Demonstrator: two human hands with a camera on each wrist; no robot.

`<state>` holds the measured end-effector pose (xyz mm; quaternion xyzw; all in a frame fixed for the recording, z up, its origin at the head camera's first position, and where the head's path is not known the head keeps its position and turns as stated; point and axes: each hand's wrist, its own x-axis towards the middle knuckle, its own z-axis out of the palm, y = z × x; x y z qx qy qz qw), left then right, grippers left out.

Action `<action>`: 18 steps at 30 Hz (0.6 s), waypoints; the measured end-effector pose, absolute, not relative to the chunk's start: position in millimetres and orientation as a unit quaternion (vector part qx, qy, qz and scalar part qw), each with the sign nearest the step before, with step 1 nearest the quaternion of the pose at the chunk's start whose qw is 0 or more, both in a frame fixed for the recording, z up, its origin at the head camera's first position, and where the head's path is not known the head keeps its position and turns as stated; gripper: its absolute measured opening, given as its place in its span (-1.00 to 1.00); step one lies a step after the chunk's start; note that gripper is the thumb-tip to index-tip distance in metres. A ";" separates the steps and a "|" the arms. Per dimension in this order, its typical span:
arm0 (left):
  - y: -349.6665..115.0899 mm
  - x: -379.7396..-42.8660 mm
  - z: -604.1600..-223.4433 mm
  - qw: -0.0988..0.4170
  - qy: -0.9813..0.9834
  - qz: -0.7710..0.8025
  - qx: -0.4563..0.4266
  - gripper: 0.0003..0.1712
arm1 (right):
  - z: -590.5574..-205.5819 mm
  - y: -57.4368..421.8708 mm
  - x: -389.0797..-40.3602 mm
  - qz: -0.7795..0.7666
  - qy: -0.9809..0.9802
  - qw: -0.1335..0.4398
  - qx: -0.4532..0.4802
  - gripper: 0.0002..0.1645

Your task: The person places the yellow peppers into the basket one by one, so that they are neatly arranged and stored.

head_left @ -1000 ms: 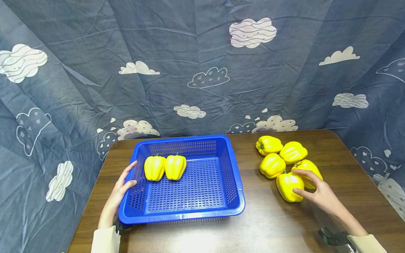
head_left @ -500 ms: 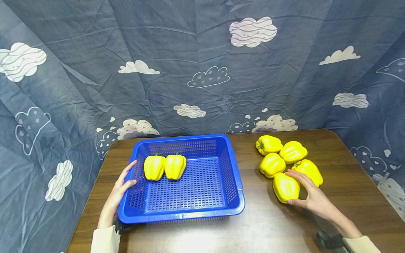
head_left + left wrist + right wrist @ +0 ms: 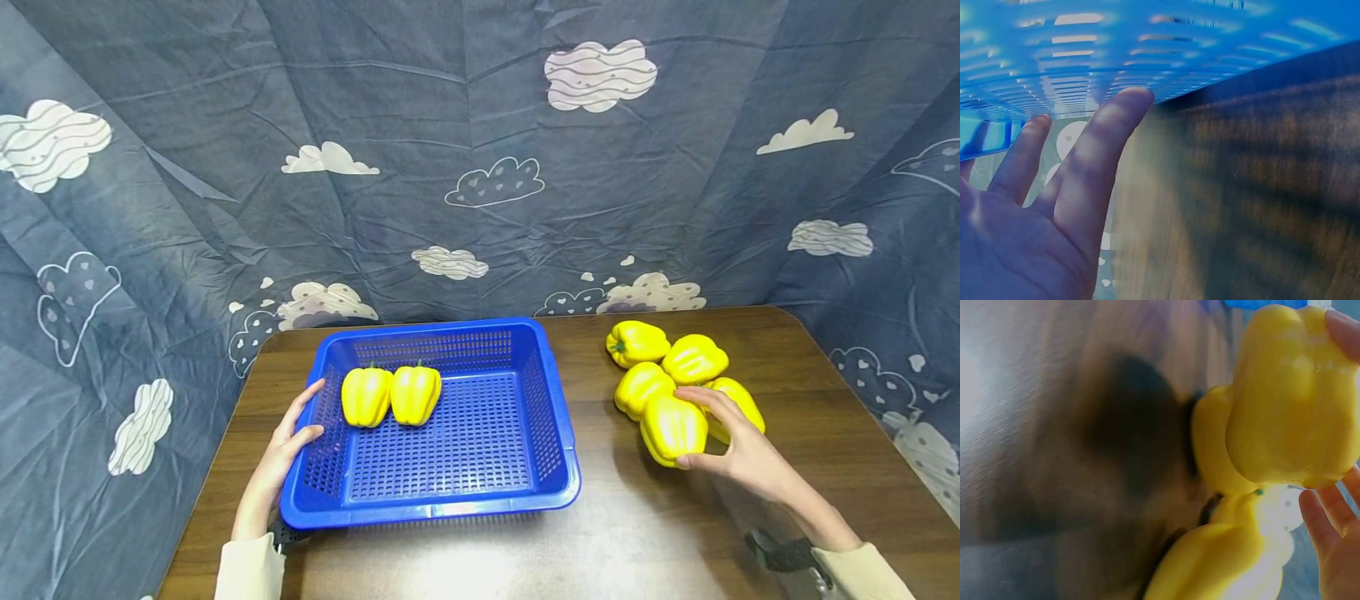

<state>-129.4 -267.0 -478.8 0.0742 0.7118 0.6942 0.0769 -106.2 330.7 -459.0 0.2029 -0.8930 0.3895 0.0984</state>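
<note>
My right hand grips a yellow bell pepper between thumb and fingers. In the right wrist view this bell pepper is raised above the tabletop, its shadow lying on the wood. Several other yellow bell peppers are clustered just behind and beside it. At the left, my left hand holds the rim of a blue plastic basket, with thumb and a finger over its edge. The left wrist view shows fingers against the basket's slotted outside. Two yellow bell peppers lie side by side in the basket's left part.
The brown wooden table carries the basket on its left half and the loose peppers on its right. Behind it hangs a dark blue curtain printed with white clouds.
My right hand has taken hold of the nearest bell pepper, shifted it slightly left and lifted it. The left hand and the basket have stayed in place.
</note>
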 end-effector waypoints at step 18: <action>-266.2 -128.9 -478.7 0.071 0.712 0.694 0.078 -0.31 | -426.9 296.5 -131.9 0.412 -0.871 0.119 0.238 0.05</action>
